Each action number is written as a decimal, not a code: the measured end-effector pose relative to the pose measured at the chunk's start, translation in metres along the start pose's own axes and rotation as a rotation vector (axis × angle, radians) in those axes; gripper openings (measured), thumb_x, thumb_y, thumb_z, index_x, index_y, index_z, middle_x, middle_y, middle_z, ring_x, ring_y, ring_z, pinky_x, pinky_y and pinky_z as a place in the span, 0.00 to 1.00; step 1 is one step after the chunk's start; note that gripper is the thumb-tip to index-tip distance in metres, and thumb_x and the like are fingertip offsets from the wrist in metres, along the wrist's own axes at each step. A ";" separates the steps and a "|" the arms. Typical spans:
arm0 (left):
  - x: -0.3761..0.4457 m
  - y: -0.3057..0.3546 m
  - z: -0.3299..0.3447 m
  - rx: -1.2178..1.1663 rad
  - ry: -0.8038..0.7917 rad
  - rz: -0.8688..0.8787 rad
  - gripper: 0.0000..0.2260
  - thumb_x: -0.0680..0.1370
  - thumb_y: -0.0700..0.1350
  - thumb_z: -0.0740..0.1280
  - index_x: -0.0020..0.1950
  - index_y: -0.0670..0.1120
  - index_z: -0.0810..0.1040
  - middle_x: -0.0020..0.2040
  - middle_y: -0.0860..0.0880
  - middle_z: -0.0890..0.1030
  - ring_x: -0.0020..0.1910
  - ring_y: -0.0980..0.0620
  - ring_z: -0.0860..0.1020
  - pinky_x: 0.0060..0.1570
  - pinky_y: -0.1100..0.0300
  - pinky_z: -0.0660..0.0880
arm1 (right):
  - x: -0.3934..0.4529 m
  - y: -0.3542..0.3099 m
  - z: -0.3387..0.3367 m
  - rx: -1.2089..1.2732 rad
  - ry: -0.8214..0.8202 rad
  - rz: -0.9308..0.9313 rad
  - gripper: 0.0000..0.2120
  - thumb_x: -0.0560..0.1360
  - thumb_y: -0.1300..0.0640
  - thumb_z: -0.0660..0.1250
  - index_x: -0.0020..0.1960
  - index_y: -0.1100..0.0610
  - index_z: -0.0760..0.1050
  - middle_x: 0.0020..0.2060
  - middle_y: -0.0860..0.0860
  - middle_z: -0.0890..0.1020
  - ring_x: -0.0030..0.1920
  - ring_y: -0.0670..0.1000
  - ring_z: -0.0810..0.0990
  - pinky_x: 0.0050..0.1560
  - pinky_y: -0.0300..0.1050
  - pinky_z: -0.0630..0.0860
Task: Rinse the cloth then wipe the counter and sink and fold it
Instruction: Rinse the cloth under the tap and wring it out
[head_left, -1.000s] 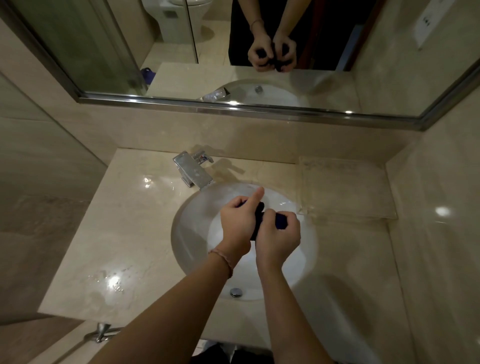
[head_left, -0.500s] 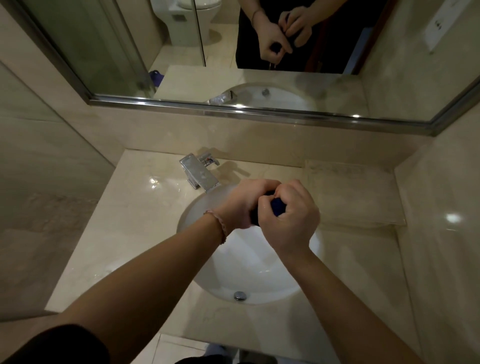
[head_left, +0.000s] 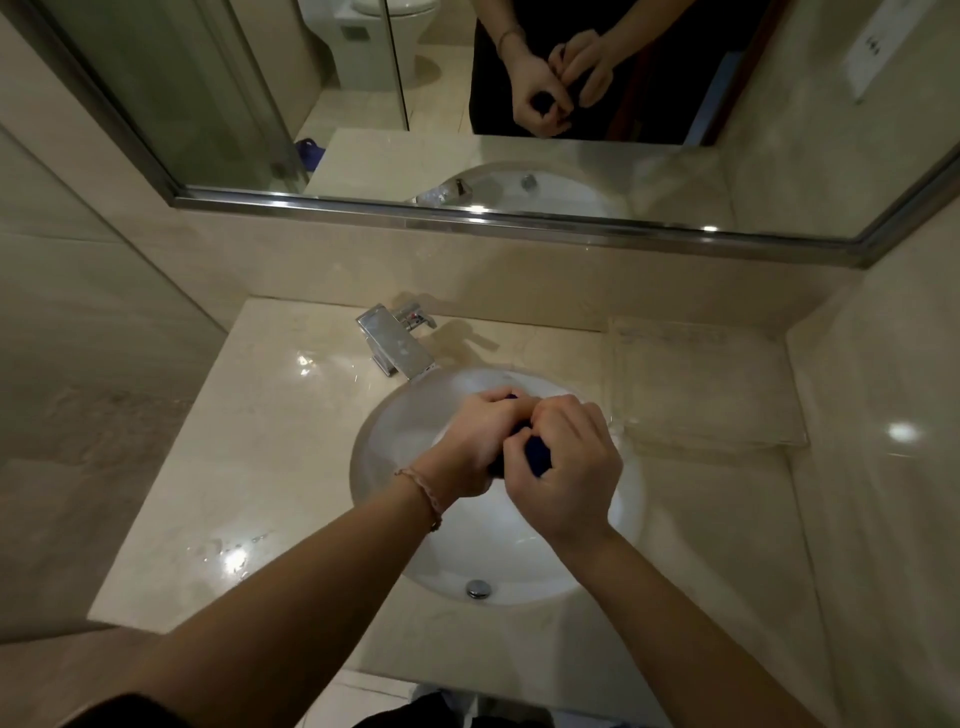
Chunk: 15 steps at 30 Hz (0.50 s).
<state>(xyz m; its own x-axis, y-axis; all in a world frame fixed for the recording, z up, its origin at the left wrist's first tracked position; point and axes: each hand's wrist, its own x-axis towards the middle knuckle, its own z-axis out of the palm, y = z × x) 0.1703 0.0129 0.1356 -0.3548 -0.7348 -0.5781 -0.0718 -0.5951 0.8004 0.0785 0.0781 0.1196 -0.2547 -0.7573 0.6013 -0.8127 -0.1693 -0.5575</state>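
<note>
Dim, warm overhead light leaves glare spots on the glossy counter (head_left: 234, 558); wide-angle bending curves the edges.

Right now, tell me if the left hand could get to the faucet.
Probably yes: the left hand grips the cloth over the sink, with nothing between it and the faucet.

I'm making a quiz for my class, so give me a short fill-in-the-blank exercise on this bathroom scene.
1. Both hands, the left hand and the right hand, hold a dark blue ____ between them.
2. The hands are above the white ____.
3. The bracelet sits on the ____ wrist.
4. The chrome faucet stands on the counter below the ____.

Missing words: cloth; sink; left; mirror
</note>
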 end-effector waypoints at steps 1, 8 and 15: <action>0.002 -0.003 -0.001 -0.031 -0.042 -0.059 0.08 0.77 0.42 0.68 0.49 0.36 0.79 0.45 0.40 0.80 0.43 0.45 0.80 0.47 0.49 0.77 | -0.003 0.001 0.000 -0.004 0.017 0.014 0.06 0.70 0.59 0.66 0.35 0.59 0.76 0.38 0.51 0.80 0.38 0.52 0.74 0.35 0.43 0.71; 0.002 -0.022 -0.002 -0.333 0.096 -0.022 0.02 0.77 0.39 0.68 0.47 0.40 0.77 0.45 0.39 0.79 0.38 0.45 0.80 0.33 0.56 0.79 | -0.020 -0.007 -0.010 0.450 -0.043 0.657 0.19 0.76 0.50 0.61 0.66 0.50 0.74 0.63 0.48 0.75 0.63 0.50 0.75 0.62 0.48 0.75; -0.010 -0.028 -0.002 -0.041 0.090 0.353 0.04 0.67 0.37 0.71 0.39 0.45 0.82 0.45 0.38 0.83 0.48 0.39 0.82 0.52 0.45 0.82 | -0.023 0.006 -0.021 1.437 -0.140 1.791 0.25 0.75 0.44 0.63 0.63 0.60 0.79 0.57 0.65 0.82 0.59 0.68 0.80 0.59 0.77 0.71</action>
<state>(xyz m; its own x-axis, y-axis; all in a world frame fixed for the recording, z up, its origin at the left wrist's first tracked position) 0.1773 0.0364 0.1185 -0.2672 -0.9218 -0.2808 0.0787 -0.3113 0.9470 0.0688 0.1082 0.1145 0.0324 -0.6147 -0.7881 0.9035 0.3552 -0.2399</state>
